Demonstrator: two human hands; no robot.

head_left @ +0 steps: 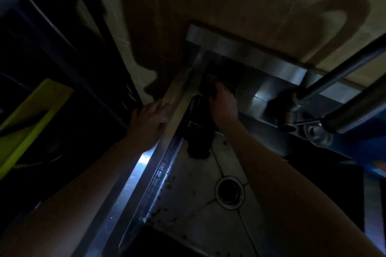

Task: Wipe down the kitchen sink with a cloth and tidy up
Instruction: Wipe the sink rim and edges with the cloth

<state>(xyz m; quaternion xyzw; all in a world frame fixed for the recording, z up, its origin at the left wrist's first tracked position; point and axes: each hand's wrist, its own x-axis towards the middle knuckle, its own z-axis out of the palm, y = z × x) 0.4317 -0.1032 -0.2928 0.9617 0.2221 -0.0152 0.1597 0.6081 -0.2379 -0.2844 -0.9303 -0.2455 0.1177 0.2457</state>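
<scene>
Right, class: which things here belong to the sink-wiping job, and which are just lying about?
In the job: dark cloth, gripped by the right hand; sink; left hand, resting on its rim.
Lying about: tap; yellow-green object, left; blue object, right.

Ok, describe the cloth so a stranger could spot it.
Start at the steel sink and go to its far left corner. The cloth is there, held by the right hand: the one dark, limp thing against the pale basin, beyond the round drain.
</scene>
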